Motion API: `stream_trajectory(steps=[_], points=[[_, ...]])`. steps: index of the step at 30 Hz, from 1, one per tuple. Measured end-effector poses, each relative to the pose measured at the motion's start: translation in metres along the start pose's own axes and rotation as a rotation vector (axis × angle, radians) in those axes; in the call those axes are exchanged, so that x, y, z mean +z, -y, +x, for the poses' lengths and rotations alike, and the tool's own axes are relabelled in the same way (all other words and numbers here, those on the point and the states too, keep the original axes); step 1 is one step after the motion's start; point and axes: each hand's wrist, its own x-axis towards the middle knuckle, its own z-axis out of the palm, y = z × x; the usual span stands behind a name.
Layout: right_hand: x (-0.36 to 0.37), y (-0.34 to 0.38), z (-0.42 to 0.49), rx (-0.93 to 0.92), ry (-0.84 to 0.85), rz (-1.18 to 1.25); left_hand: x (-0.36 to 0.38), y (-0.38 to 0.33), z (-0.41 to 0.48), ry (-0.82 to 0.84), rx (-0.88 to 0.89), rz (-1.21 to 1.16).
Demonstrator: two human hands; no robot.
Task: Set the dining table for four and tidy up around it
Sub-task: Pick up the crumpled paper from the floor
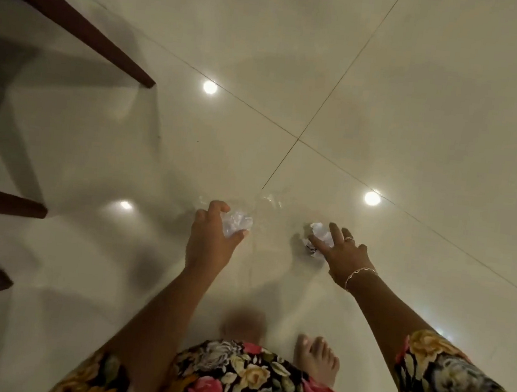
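I look straight down at a glossy cream tiled floor (390,82). My left hand (211,238) curls its fingers and thumb round a crumpled white paper ball (237,224). A second crumpled paper ball (318,239) lies on the floor under my right hand (339,252), whose spread fingers reach over and touch it. That hand wears rings and a chain bracelet. A faint clear plastic scrap (271,201) lies on the tiles just beyond both hands.
Dark wooden chair or table legs (86,31) stand at the left, with two more leg ends (10,205) lower down. My bare foot (318,358) and flowered dress (250,383) fill the bottom. Ceiling lights reflect in the tiles.
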Motion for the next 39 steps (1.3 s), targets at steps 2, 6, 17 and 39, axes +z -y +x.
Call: stream_trajectory(steps=[2, 6, 17, 39], points=[[0.013, 0.0, 0.015, -0.014, -0.013, 0.035, 0.002, 0.003, 0.015, -0.026, 0.015, 0.012], [0.003, 0.008, 0.009, -0.045, -0.006, 0.04, -0.009, 0.007, 0.011, -0.064, -0.009, 0.009], [-0.174, 0.048, -0.227, -0.01, -0.062, 0.097, -0.153, -0.05, -0.183, -0.019, -0.137, -0.091], [-0.264, 0.255, -0.603, -0.464, -0.345, -0.132, -0.336, 0.084, -0.623, -0.461, -0.342, -0.32]])
